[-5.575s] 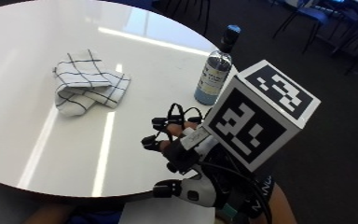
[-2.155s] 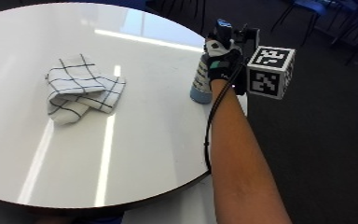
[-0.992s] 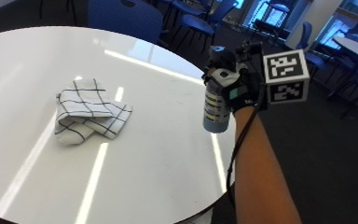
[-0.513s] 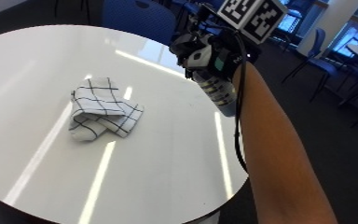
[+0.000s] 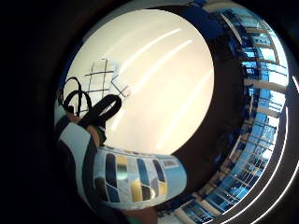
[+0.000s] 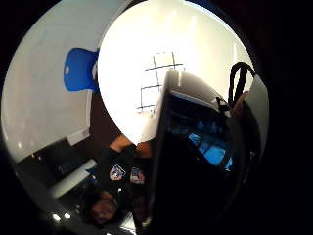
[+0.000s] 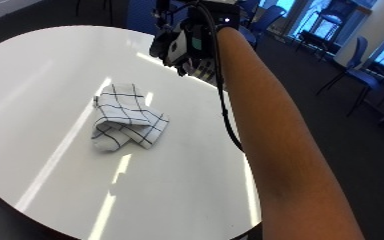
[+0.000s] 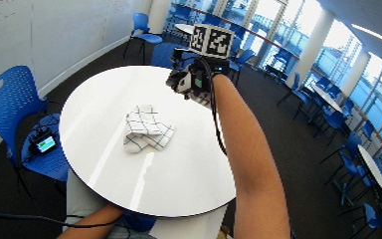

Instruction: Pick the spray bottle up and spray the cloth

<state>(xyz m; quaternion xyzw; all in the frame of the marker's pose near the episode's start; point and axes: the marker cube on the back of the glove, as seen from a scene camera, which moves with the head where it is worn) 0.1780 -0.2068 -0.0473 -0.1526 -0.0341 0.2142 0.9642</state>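
Observation:
A white cloth with a dark grid pattern (image 7: 127, 117) lies crumpled on the round white table (image 7: 39, 75). My gloved right hand (image 7: 187, 41) is in the air over the table's far side, beyond the cloth, with its fingers curled round the spray bottle (image 7: 204, 72). The bottle is off the table and mostly hidden by the hand in the outside view. In the little finger side palm view its patterned label (image 5: 135, 179) sits close to the palm, with the cloth (image 5: 100, 79) beyond it. In the thumb side palm view the bottle (image 6: 195, 147) is dark, with the cloth (image 6: 159, 78) beyond. The wide outside view shows the hand (image 8: 192, 82) above and beyond the cloth (image 8: 148, 128).
Blue chairs (image 8: 9, 102) stand round the table (image 8: 98, 99), one with a small lit device (image 8: 45, 144) on its seat. A bare forearm (image 8: 91, 224) rests at the table's near edge. More chairs and tables fill the room beyond.
My hand left the near side, took the bottle that stood at the table's edge and raised it off the surface. The outside camera has shifted too.

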